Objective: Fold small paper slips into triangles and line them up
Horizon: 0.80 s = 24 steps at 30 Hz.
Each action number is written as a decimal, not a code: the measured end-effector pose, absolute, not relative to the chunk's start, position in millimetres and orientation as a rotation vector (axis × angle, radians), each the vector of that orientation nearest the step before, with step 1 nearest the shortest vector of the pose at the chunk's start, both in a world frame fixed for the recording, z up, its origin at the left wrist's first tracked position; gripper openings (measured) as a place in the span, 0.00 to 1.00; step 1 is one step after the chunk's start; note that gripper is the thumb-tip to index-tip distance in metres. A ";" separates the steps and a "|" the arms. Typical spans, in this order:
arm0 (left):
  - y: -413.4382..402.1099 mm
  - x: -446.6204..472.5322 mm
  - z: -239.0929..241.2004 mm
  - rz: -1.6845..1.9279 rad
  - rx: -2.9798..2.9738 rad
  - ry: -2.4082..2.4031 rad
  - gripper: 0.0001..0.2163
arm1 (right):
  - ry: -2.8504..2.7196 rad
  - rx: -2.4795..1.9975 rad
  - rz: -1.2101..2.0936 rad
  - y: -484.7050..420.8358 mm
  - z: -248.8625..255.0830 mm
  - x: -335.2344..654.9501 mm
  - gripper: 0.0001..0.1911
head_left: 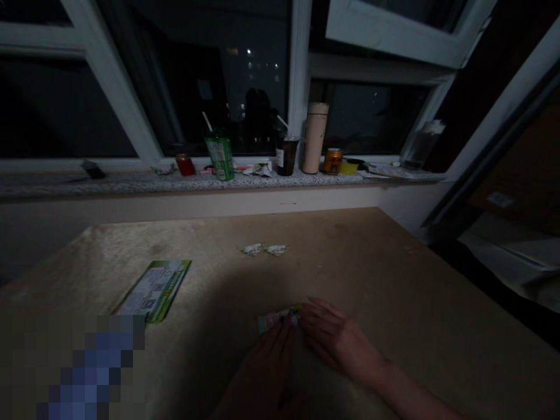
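Note:
A small strip of printed paper [269,321] with pale and coloured patches lies flat on the table, partly covered by my hands. My left hand [266,359] reaches in from below, its outstretched fingers resting on the strip's near edge. From the right, my right hand [330,332] lies with its fingers stretched flat over the strip's right end. Dim light blurs the fingertips. Farther back, two small folded paper pieces, one on the left [252,249] and one on the right [276,250], sit side by side.
A green printed sheet [170,286] lies on the tabletop [350,251] at left. Along the stone windowsill [175,184] stand a green cup [220,154], a dark cup with a straw [286,157], a pink flask [315,140], an orange can [333,161] and a red jar [185,165].

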<state>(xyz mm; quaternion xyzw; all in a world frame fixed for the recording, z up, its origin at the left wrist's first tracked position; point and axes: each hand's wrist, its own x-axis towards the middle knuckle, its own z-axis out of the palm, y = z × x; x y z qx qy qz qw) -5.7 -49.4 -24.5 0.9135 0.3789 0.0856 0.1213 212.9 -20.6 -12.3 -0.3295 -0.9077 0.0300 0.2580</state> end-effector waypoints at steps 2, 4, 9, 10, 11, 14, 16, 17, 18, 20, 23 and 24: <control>-49.5 -5.5 -25.0 0.258 2.676 1.103 0.37 | -2.476 -0.928 0.101 -20.4 -9.5 213.3 0.17; -49.8 -5.4 -25.1 0.264 2.677 1.108 0.37 | -2.493 -0.968 0.137 -20.1 -7.7 214.0 0.17; -50.2 -5.1 -21.7 0.206 2.660 1.103 0.35 | -2.505 -1.027 0.190 -21.0 -8.0 215.3 0.19; -50.1 -4.8 -20.6 0.191 2.656 1.108 0.34 | -2.505 -1.031 0.188 -21.2 -8.6 214.9 0.18; -50.0 -4.5 -19.5 0.182 2.654 1.110 0.34 | -2.504 -1.034 0.185 -21.5 -9.2 214.1 0.18; -49.5 -3.1 -16.8 0.167 2.643 1.111 0.34 | -2.490 -1.038 0.174 -21.9 -10.3 210.4 0.18; -49.2 -2.3 -15.7 0.139 2.629 1.100 0.35 | -2.461 -1.035 0.158 -22.2 -10.0 207.9 0.18; -49.1 -2.1 -15.4 0.124 2.620 1.101 0.35 | -2.453 -1.037 0.154 -22.5 -9.6 206.9 0.18; -49.1 -1.9 -15.3 0.112 2.614 1.102 0.36 | -2.446 -1.044 0.153 -23.0 -9.2 206.0 0.18; -49.6 -2.1 -16.0 0.107 2.614 1.098 0.36 | -2.437 -1.057 0.143 -24.0 -9.2 205.0 0.18; -50.6 -2.9 -19.3 0.143 2.629 1.108 0.36 | -2.394 -1.076 0.065 -25.4 -14.2 204.5 0.18; -50.9 -3.2 -20.6 0.160 2.633 1.113 0.36 | -2.371 -1.073 0.026 -25.7 -17.0 204.5 0.18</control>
